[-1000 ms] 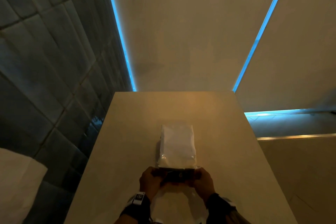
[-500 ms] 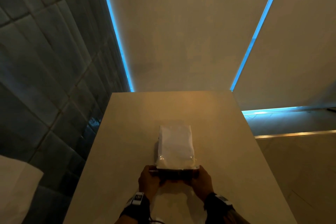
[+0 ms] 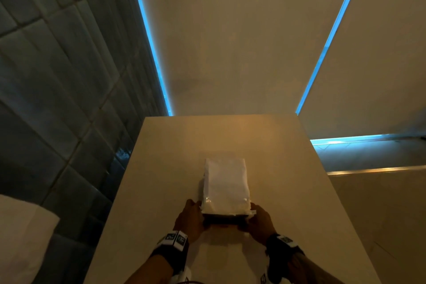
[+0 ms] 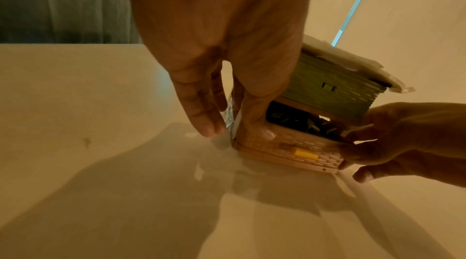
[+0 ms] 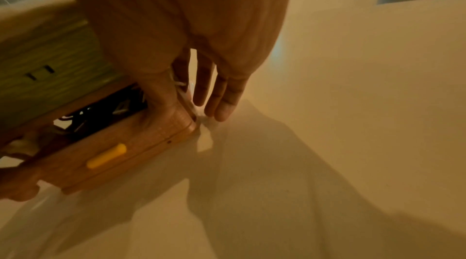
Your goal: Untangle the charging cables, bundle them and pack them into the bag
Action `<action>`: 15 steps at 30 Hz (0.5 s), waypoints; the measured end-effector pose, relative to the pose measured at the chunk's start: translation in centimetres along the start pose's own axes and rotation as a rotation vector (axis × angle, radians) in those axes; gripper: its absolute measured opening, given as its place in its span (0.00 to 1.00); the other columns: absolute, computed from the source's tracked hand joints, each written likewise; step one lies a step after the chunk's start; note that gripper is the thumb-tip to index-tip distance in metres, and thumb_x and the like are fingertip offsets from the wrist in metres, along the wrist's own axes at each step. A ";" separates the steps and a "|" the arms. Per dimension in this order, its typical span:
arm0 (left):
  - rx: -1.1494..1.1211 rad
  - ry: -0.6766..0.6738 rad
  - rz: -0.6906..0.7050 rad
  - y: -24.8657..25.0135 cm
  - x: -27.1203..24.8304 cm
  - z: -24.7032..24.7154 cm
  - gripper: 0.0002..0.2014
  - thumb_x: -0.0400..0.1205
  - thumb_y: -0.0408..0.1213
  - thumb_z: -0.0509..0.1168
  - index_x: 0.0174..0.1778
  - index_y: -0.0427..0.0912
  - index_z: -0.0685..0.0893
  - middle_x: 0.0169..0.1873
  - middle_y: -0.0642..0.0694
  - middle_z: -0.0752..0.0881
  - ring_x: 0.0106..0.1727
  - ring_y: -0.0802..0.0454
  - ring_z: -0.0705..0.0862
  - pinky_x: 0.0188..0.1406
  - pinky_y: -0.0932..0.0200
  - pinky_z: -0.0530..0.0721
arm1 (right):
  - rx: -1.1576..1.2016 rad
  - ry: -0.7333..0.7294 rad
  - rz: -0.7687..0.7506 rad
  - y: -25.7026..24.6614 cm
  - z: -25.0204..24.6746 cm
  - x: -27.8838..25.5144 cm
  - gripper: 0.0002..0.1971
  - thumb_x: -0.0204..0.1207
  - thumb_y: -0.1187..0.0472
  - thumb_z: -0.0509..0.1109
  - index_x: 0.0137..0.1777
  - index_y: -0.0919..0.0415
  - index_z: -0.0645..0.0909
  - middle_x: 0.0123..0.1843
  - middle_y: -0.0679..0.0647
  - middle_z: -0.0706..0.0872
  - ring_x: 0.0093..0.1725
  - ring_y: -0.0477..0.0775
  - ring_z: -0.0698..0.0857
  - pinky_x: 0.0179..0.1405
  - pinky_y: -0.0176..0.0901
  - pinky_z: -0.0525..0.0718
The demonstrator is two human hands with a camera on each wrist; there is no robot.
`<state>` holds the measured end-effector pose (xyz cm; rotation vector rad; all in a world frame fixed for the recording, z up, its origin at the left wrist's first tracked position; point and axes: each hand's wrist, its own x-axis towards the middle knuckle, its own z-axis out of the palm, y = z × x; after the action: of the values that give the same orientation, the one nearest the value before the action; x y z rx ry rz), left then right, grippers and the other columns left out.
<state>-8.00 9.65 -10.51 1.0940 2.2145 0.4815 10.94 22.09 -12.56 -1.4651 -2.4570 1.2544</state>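
The bag is a small woven-textured case (image 3: pixel 224 182) lying on a beige table (image 3: pixel 161 191), its lid wrapped in white plastic. The lid stands slightly ajar; dark cables (image 4: pixel 297 120) show in the gap, also seen as cables (image 5: pixel 100 112) from the right wrist. A yellow latch (image 4: pixel 306 153) sits on the front wall. My left hand (image 3: pixel 191 219) grips the case's near-left corner, thumb on the lower rim, fingers along the side. My right hand (image 3: pixel 260 221) grips the near-right corner the same way.
A dark padded wall (image 3: pixel 57 76) runs along the table's left edge. Pale blinds (image 3: pixel 230 41) with blue light strips hang behind. A white cushion-like thing (image 3: pixel 20 237) lies low at the left. A lower ledge (image 3: pixel 380 214) is on the right.
Both hands have slid outward from the front opening to the case's corners. The dark gap under the lid looks narrower than a second ago.
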 end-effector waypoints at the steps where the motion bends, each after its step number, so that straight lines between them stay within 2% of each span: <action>1: 0.002 0.012 0.006 -0.1 0.1 0.0 0.30 0.70 0.48 0.77 0.66 0.44 0.75 0.56 0.45 0.75 0.57 0.42 0.82 0.55 0.50 0.82 | 0.003 0.007 0.001 0.0 0.0 0.2 0.25 0.69 0.57 0.78 0.66 0.57 0.79 0.64 0.58 0.81 0.65 0.58 0.79 0.61 0.40 0.74; 5: -0.001 0.030 0.007 -0.1 0.3 0.0 0.25 0.72 0.52 0.74 0.62 0.47 0.77 0.50 0.49 0.72 0.54 0.44 0.83 0.51 0.55 0.82 | 0.044 0.029 0.044 -0.1 0.2 0.6 0.25 0.68 0.58 0.79 0.66 0.55 0.80 0.60 0.57 0.81 0.63 0.59 0.79 0.62 0.43 0.75; 7: -0.051 0.060 -0.012 -0.1 0.2 0.1 0.19 0.74 0.52 0.73 0.53 0.49 0.73 0.50 0.49 0.77 0.52 0.46 0.84 0.49 0.55 0.81 | 0.041 0.032 0.062 -0.3 0.1 0.8 0.24 0.68 0.57 0.79 0.65 0.54 0.81 0.53 0.55 0.79 0.61 0.60 0.80 0.59 0.44 0.76; 9: -0.085 0.082 -0.030 -0.2 0.2 0.2 0.18 0.75 0.51 0.72 0.50 0.50 0.70 0.48 0.51 0.79 0.50 0.47 0.84 0.46 0.57 0.80 | 0.017 0.028 0.056 -0.3 0.0 0.9 0.23 0.68 0.56 0.78 0.64 0.54 0.81 0.51 0.54 0.77 0.59 0.60 0.80 0.56 0.44 0.76; 11: -0.039 0.074 -0.005 -0.3 0.2 0.4 0.17 0.76 0.52 0.70 0.54 0.50 0.73 0.49 0.50 0.76 0.52 0.46 0.83 0.46 0.57 0.80 | 0.006 0.022 0.052 -0.3 0.0 0.7 0.23 0.69 0.56 0.78 0.65 0.54 0.81 0.55 0.57 0.79 0.60 0.60 0.79 0.58 0.45 0.76; 12: 0.004 0.055 0.011 -0.3 0.0 0.4 0.19 0.77 0.53 0.69 0.59 0.49 0.76 0.51 0.48 0.75 0.53 0.45 0.83 0.47 0.57 0.80 | 0.006 0.013 0.055 -0.4 -0.1 0.6 0.24 0.69 0.56 0.77 0.66 0.55 0.80 0.58 0.58 0.80 0.61 0.60 0.79 0.59 0.45 0.76; 15: 0.054 0.037 -0.001 -0.5 -0.2 0.5 0.24 0.78 0.53 0.66 0.69 0.49 0.73 0.58 0.46 0.75 0.58 0.44 0.82 0.50 0.56 0.79 | -0.010 -0.022 0.037 -0.3 -0.2 0.2 0.24 0.70 0.56 0.77 0.66 0.56 0.78 0.61 0.57 0.79 0.63 0.59 0.78 0.57 0.41 0.74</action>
<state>-7.84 9.19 -11.09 1.1201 2.2722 0.4467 10.70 22.32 -12.31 -1.5136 -2.4644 1.2740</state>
